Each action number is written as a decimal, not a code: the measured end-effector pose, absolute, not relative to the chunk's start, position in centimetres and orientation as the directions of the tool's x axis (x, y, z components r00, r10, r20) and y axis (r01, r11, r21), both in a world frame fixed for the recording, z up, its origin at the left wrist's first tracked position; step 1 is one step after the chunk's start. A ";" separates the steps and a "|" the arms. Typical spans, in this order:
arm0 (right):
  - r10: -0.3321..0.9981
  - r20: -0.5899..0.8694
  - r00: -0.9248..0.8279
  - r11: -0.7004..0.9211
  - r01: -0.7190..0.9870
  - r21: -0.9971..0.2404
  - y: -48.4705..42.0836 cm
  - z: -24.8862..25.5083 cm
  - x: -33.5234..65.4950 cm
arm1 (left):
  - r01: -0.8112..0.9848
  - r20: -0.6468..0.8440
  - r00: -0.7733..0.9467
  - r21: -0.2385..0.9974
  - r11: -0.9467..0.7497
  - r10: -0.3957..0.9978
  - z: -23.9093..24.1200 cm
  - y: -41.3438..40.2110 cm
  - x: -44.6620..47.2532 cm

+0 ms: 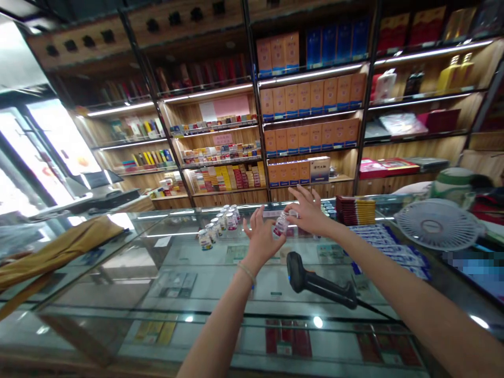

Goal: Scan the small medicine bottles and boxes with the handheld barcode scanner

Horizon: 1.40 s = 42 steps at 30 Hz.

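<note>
Over the glass counter, just beyond the black scanner, a small clear jar with a reddish label is held between both hands. The left hand grips its lower part, remaining fingers raised; the right hand pinches its upper end, other fingers spread. The fingers partly cover the jar; its contents and print cannot be made out. The scanner's cable is lost from sight at the right forearm. Beyond and left of the scanner stands a cluster of white-topped jars, labels too small to read. To the scanner's right are blue-and-white packs, partly hidden by the forearm, and, farther off, a white fan. Beneath the scanner, the counter's case contains dark red packs, blurred through glass. Well beyond it, the wall shelves contain orange boxes; the dim upper-left contents are indistinct.
</note>
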State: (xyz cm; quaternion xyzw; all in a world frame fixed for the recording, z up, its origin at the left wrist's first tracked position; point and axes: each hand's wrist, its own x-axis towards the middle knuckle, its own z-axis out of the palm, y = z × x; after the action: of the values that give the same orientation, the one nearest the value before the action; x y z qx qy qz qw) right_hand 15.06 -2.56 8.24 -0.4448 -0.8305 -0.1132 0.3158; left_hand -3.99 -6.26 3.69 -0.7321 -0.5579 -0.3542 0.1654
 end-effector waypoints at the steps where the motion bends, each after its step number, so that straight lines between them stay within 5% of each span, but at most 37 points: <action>1: 0.673 0.629 -0.389 0.567 0.817 -0.102 -2.4 8.1 15.6 | 0.928 0.707 0.143 0.147 -0.341 0.693 3.7 -5.8 -3.6; 17: 0.697 0.693 -0.182 0.455 0.860 -0.232 0.0 2.4 20.3 | 0.846 0.710 0.321 0.082 -0.526 0.627 2.9 -1.7 -0.8; 31: 0.300 0.815 -0.495 0.441 0.830 0.341 -0.4 0.3 21.6 | 0.828 0.677 0.462 -0.096 -0.553 0.573 2.2 -1.2 -2.6; 37: 0.267 0.831 -0.488 0.430 0.832 0.351 -0.4 0.1 21.6 | 0.816 0.677 0.489 -0.132 -0.563 0.550 2.0 -1.1 -2.9; 42: 0.445 0.797 -0.408 0.418 0.882 0.218 -1.3 0.5 21.8 | 0.834 0.725 0.437 -0.103 -0.543 0.533 1.7 -1.3 -3.7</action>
State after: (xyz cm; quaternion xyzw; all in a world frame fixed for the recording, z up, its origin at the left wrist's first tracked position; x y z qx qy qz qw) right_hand 21.78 -1.35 0.47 -0.4291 -0.7728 -0.3267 0.3345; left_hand -3.67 -1.29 1.70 -0.8156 -0.4190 -0.3257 0.2307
